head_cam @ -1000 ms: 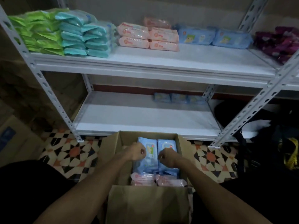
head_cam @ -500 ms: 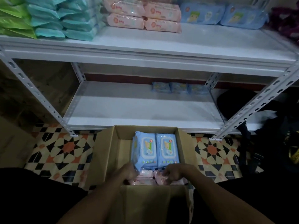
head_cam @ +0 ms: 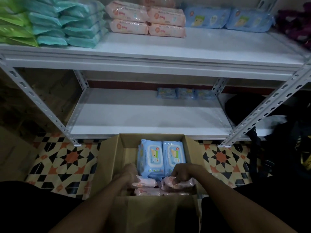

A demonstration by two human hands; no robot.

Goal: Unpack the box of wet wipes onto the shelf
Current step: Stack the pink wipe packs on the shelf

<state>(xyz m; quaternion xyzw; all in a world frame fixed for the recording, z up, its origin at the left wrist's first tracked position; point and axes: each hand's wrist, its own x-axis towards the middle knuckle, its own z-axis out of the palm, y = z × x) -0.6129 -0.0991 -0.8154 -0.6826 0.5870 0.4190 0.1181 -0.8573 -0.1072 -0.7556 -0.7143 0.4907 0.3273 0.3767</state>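
Two hands are inside a cardboard box (head_cam: 111, 158) at lower centre. Right hand (head_cam: 183, 174) pinches a pink pack (head_cam: 180, 184) with curled fingers; left hand (head_cam: 129, 175), blurred, touches a second pink pack (head_cam: 147, 183), grip unclear. Blue packs (head_cam: 161, 157) lie just beyond.

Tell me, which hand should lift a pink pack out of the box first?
Right, probably: the right hand pinches a pink pack in the box; the left hand is blurred beside a second pink pack, grip unclear.
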